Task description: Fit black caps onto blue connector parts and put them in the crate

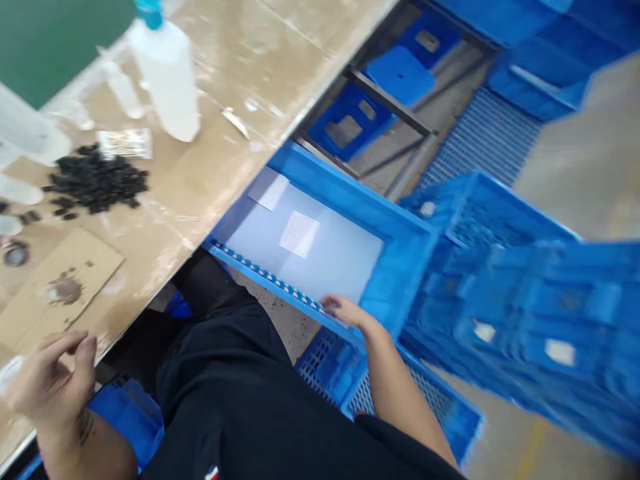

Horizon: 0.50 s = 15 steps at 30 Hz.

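My right hand (345, 311) rests on the near rim of a blue plastic crate (400, 230) beside the table; its fingers curl over the edge. The crate holds a pale sheet with a white paper slip (299, 233) on it. My left hand (47, 380) hovers at the table's front edge with loosely curled fingers, holding nothing I can see. A pile of small black parts (95, 181) lies on the table to the far left, and a piece of cardboard (55, 290) lies just beyond my left hand.
A white squeeze bottle (167, 73) with a blue cap stands on the plastic-covered table (260, 60). Stacked blue crates (525, 300) crowd the floor on the right. More blue bins (400, 77) sit under a metal frame further back. My dark trousers fill the lower middle.
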Motion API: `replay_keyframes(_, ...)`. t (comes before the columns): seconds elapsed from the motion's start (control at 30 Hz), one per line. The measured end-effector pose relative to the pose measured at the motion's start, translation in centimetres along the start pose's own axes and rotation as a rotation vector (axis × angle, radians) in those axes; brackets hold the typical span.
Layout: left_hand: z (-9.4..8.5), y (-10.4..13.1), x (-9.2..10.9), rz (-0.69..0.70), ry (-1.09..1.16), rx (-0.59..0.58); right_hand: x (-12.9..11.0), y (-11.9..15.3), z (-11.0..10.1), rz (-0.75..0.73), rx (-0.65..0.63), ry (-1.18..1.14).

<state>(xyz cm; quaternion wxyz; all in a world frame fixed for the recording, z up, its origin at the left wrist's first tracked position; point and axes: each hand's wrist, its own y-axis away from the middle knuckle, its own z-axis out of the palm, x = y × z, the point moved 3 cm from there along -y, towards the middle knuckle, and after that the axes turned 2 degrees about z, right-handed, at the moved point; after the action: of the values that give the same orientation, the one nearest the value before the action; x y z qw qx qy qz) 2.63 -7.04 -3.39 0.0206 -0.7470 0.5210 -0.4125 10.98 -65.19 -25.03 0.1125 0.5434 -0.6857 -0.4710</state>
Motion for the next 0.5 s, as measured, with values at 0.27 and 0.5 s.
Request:
replay_keyframes(0.27,-8.9,4.6,-1.9,-0.074,-0.378,0.345,-10.8,-1.4,-4.2,-0.37,0.216,0.095)
replay_keyframes(0.5,-13.0,10.1,-5.6,-0.589,-0.564,0.5,-22.2,-1.8,5.5,-0.906,0.2,0.311)
